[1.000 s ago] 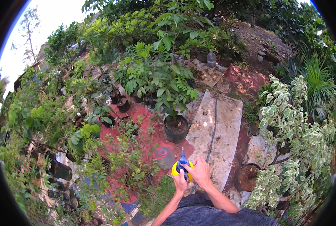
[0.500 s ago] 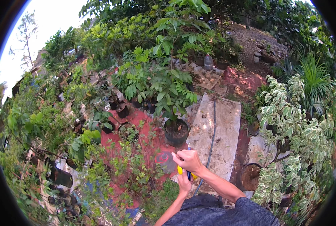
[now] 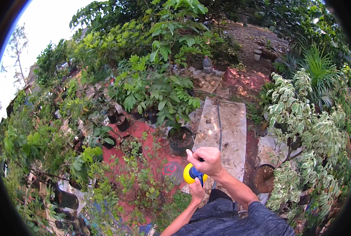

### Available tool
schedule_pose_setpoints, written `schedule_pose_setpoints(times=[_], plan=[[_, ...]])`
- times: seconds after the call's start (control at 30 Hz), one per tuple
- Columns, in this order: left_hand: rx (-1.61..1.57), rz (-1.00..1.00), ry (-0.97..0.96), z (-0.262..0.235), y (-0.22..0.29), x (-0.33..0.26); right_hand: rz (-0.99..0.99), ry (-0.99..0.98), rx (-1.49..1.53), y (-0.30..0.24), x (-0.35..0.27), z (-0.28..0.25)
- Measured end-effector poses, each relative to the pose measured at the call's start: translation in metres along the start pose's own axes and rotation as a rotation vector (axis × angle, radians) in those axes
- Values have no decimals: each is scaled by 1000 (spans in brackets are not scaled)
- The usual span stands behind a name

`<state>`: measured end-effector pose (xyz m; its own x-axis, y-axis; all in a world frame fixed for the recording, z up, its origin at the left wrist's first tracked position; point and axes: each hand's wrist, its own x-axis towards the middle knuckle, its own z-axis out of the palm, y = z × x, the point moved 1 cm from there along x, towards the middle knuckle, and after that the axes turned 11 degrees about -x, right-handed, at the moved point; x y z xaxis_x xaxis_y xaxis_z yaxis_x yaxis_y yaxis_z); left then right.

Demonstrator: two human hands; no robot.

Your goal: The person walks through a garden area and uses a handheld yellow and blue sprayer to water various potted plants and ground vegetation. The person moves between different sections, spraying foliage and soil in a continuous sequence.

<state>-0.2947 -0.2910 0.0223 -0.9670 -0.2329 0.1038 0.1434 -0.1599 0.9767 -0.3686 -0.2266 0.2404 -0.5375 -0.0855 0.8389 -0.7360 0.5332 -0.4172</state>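
Note:
A yellow spray bottle with a blue pump top sits low in the middle of the view, in front of my body. My left hand holds it from below, fingers wrapped around its underside. My right hand is closed on the blue pump handle at the bottle's top, knuckles up. Just beyond the bottle stands a black pot with a leafy green plant growing out of it.
A pale concrete slab with a thin hose on it runs ahead. Red paving with several black pots lies to the left. A variegated shrub stands at right, with a brown pot below it and dense greenery around.
My right hand has moved up and settled on the pump top, gripping it. The bottle, earlier largely hidden behind the hand, now shows its yellow body. The view has tilted slightly.

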Motion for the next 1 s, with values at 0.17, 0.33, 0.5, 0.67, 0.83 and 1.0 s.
schedule_pose_setpoints(times=[0.17,0.33,0.5,0.67,0.83,1.0], plan=[[9,96,-38,24,-10,33,-10,54,-23,17,25,-10],[-28,-9,-198,60,-14,80,65,114,-53,60,51,-25],[-496,-402,-486,109,-11,136,219,5,19,122,79,-36],[-432,-604,-404,158,-20,176,263,-98,18,193,107,-36],[-506,-498,-308,205,-30,203,224,-132,-5,245,127,-44],[-459,-486,-305,228,-37,232,352,-62,-7,287,137,-47]])
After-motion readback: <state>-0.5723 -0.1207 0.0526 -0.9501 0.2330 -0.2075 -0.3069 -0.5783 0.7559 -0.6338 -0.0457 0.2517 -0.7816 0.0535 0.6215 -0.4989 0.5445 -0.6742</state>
